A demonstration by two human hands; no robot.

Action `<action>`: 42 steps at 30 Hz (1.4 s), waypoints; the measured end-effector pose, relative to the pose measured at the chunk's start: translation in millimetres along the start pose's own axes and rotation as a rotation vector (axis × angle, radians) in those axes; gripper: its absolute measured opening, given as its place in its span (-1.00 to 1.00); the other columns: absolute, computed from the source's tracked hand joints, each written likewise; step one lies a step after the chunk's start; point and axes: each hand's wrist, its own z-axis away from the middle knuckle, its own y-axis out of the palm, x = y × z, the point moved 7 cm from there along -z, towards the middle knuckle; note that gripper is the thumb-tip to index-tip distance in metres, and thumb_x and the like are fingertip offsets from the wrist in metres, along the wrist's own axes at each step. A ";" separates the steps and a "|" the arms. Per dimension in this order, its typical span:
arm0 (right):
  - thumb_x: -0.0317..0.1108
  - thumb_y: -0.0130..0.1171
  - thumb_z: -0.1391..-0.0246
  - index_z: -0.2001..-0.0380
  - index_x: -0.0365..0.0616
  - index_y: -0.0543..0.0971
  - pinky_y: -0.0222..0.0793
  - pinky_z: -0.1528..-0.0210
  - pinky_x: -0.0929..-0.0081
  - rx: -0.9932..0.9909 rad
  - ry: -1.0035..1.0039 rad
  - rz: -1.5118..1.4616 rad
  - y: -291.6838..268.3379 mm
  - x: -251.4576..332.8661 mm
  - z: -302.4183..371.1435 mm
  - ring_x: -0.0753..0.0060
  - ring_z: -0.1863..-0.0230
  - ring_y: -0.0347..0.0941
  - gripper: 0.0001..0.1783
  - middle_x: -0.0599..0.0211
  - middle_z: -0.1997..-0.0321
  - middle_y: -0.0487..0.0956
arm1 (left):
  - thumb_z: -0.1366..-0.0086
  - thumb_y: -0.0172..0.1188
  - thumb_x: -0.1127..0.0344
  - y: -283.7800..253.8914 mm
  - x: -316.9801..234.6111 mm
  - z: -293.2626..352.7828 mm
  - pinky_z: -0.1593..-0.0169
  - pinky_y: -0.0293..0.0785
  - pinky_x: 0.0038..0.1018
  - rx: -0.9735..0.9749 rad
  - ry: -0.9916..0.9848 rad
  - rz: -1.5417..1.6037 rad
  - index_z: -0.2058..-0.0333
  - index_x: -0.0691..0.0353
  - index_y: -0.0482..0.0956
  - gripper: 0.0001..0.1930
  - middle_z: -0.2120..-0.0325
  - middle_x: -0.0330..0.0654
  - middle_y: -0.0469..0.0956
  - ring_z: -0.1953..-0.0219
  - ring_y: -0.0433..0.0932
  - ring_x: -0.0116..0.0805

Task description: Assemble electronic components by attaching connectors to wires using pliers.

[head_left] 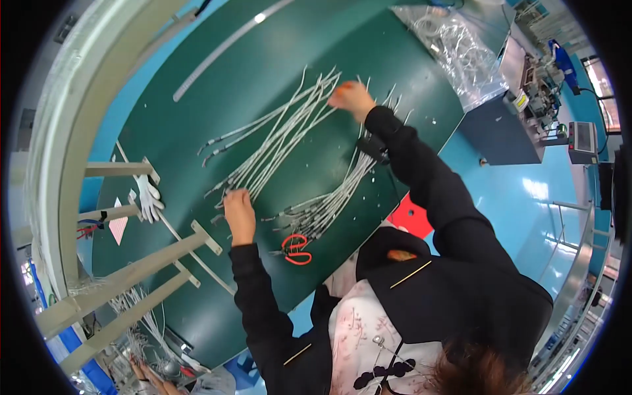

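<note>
A loose spread of thin white cables [289,131] with dark-tipped ends lies slantwise across the green table [401,59]. My left hand [240,209] is closed at the near-left, dark-tipped ends of this spread, fingers curled round a cable. At the far-right ends is my right hand [354,100], its fingers bent together and slightly blurred. Orange shows at those fingertips; what they pinch is hidden. A second, denser bundle of white cables [339,201] lies to the right, running under my right forearm. Red-handled scissors [296,250] rest by its near end.
A clear plastic bag [454,52] lies at the far right beside a grey machine box [503,131]. Metal frame bars [151,263] cross the left side, near a white glove [149,197]. A pale strip [224,49] lies at the back. Another person's arm [151,378] shows lower left.
</note>
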 end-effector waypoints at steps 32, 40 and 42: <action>-0.33 -0.07 -0.23 0.18 -0.28 0.49 0.33 0.43 0.68 0.008 0.715 -1.370 -58.5 51.8 172.2 0.63 0.48 0.39 -0.75 0.44 0.49 0.48 | -0.14 0.15 0.50 3.6 -129.3 33.4 0.13 0.42 -0.36 0.206 0.010 0.520 0.19 0.30 0.53 -0.78 0.30 -0.07 0.55 0.25 0.54 -0.12; -0.33 -0.08 -0.24 0.18 -0.19 0.48 0.26 0.47 0.63 -0.032 0.463 -1.644 -108.5 99.2 98.9 0.63 0.55 0.27 -0.79 0.49 0.56 0.41 | -0.26 0.00 0.54 -134.9 -351.1 21.3 0.06 0.40 -0.49 -0.231 0.759 0.436 0.07 0.24 0.51 -0.73 0.12 -0.11 0.51 0.16 0.54 -0.30; -0.33 -0.07 -0.23 0.16 -0.18 0.48 0.27 0.46 0.62 -0.003 0.442 -1.638 -110.5 103.2 94.9 0.62 0.55 0.28 -0.78 0.49 0.56 0.41 | -0.26 -0.02 0.53 -97.1 -365.8 32.4 0.07 0.41 -0.47 -0.069 0.863 0.240 0.10 0.21 0.53 -0.73 0.17 -0.13 0.53 0.17 0.54 -0.29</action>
